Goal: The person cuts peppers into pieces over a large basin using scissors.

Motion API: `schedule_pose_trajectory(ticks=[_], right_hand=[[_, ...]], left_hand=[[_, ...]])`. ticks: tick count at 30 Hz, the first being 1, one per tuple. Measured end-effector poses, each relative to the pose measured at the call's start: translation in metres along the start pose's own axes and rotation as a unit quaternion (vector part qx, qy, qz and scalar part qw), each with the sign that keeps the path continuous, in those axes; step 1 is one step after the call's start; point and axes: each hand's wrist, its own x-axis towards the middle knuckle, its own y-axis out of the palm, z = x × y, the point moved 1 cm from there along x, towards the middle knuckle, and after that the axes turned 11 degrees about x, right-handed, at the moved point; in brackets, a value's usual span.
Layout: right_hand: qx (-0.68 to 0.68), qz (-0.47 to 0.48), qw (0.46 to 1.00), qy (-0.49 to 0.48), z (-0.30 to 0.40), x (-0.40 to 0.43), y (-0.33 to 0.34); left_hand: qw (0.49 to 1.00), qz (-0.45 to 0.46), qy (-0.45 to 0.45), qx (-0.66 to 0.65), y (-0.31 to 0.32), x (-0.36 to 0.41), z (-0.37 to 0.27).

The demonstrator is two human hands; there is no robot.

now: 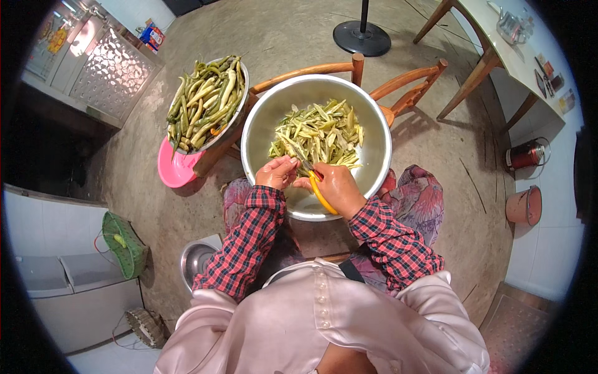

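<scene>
A large steel basin (369, 187) stands before me, with cut pieces of pale green pepper (322, 133) heaped inside. Over its near side, my right hand (338, 187) grips scissors with yellow-and-red handles (320, 194), their blades pointing up and left. My left hand (278, 172) is beside the blade tips, thumb and fingers pinched together; whether a piece of pepper is between them cannot be made out. To the left, whole long green and yellowish peppers (205, 103) fill a second metal bowl (246, 89).
A pink plastic basin (174, 166) sits below the pepper bowl. Wooden chairs (411, 86) stand behind the steel basin. On the floor are a green basket (124, 245), a metal bowl (198, 262), a bucket (524, 205) and a black round stand base (362, 39).
</scene>
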Motion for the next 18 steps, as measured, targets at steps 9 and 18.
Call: schedule_pose_trajectory(ticks=[9, 18], right_hand=[[0.066, 0.008, 0.995, 0.071, -0.013, 0.007, -0.004], [0.089, -0.02, 0.994, 0.064, -0.01, 0.007, -0.005]], left_hand=[[0.998, 0.004, -0.019, 0.055, -0.001, -0.002, 0.007], [1.0, -0.008, -0.025, -0.007, 0.002, -0.007, 0.006]])
